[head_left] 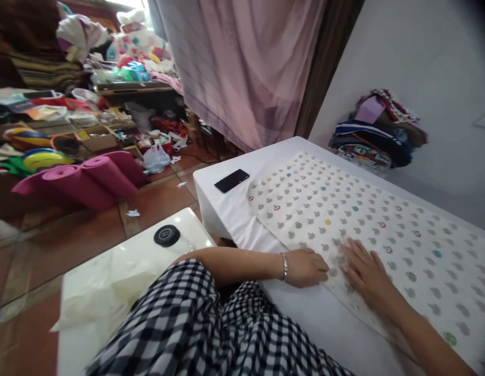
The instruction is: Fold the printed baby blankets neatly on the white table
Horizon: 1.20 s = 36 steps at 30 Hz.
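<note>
A cream fabric (344, 209) printed with grey motifs and small coloured figures is spread over a white-covered table (242, 230). At its near edge, my left hand (305, 267), with a silver bracelet (284, 266) on the wrist, has its fingers curled together on the border; the fingertips are partly hidden. Close to its right, my right hand (362, 267) lies flat on the fabric with its fingers apart, slightly blurred. Beyond the fabric's left corner lies a black phone (232, 180).
A low white table (144, 250) holds a round black object (166, 236) and thin translucent sheeting (97, 297). Pink rolled mats (81, 177) stand on the tiled floor. Folded clothes (371, 136) are stacked by the wall. A pink curtain (242, 68) hangs behind; clutter fills the far left.
</note>
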Tool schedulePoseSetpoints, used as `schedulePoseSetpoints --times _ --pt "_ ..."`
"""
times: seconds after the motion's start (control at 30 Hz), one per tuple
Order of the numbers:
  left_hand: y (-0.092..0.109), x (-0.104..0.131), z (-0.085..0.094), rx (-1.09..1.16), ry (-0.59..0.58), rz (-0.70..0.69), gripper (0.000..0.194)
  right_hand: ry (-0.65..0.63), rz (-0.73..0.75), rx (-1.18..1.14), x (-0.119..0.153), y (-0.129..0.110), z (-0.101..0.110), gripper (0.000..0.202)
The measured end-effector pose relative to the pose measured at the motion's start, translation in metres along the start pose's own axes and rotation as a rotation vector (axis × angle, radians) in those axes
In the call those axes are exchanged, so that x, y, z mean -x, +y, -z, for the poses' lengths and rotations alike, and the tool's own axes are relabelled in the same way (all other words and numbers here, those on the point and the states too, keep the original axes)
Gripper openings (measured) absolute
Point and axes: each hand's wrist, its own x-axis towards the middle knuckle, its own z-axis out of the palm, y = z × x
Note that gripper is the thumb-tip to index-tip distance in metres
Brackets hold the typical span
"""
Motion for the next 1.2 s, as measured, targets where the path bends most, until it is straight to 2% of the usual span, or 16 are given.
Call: schedulePoseSetpoints --times 0.07,0.17,0.3,0.4,0.53,0.67,0.9,1.1,1.2 --pt "-0.017 0.025 0.006 0.007 0.011 0.111 0.013 -0.030 0.030 -0.008 -0.007 -0.007 -0.004 0.055" --pt "-0.044 0.063 0.023 0.008 0.024 0.319 0.016 -0.021 -0.009 -0.001 -0.014 -0.009 -0.009 0.055" --pt "-0.075 0.108 0.053 -0.025 0.119 0.704 0.019 0.034 -0.021 -0.004 -0.026 -0.017 -0.006 0.057" --pt "-0.091 0.130 0.070 -0.063 0.197 1.005 0.022 0.010 0.046 -0.025 -0.043 -0.036 -0.001 0.056" --pt "-0.107 0.140 0.074 -0.051 0.233 1.280 0.031 -0.085 0.072 -0.017 -0.068 -0.048 -0.002 0.056" --pt "-0.125 0.135 0.068 0.002 0.221 1.387 0.042 -0.111 0.017 0.006 -0.079 -0.051 0.001 0.056" --pt "-0.154 0.132 0.073 0.160 0.261 1.541 0.037 -0.164 0.095 -0.054 -0.095 -0.083 0.010 0.057" --pt "-0.163 0.145 0.077 0.214 0.310 1.571 0.027 -0.146 0.111 -0.120 -0.111 -0.085 0.009 0.058" --pt "-0.165 0.146 0.076 0.231 0.328 1.566 0.024 -0.150 0.121 -0.143 -0.130 -0.096 0.014 0.059"
